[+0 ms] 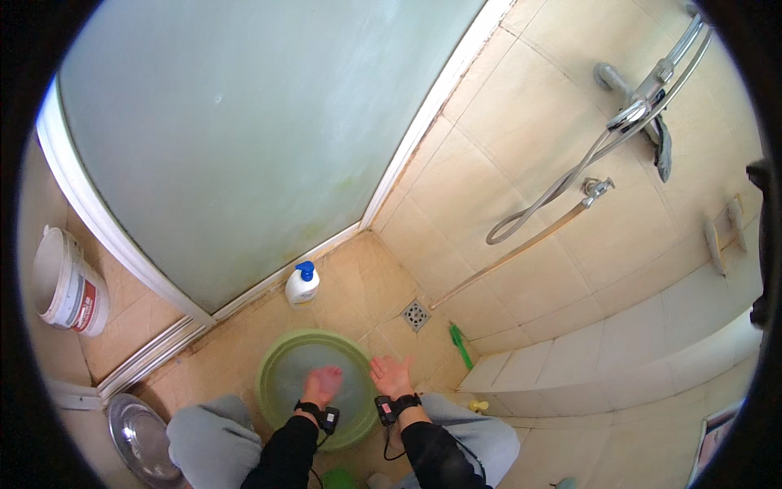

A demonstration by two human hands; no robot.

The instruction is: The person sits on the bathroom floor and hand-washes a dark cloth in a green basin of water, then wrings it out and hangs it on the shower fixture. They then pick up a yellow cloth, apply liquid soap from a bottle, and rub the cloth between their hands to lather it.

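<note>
A round green plastic basin (269, 391) with cloudy water stands on the tiled floor between my knees. Over its middle is my left hand (322, 386), slightly blurred; whether it touches the water I cannot tell. My right hand (391, 376) is at the basin's right rim, palm up, fingers spread, holding nothing. Both wrists wear black straps with small devices and cables. Beyond the basin stands a white pump bottle (302, 285) with a blue top. A green brush (460, 346) leans by the wall at the right.
A floor drain (416, 315) lies beyond my right hand. A hose (507, 255) hangs from a wall tap (595, 191), below a shower set (635, 110). Frosted glass (244, 140) rises ahead. At left are a white bucket (95, 302) and a metal basin (143, 446).
</note>
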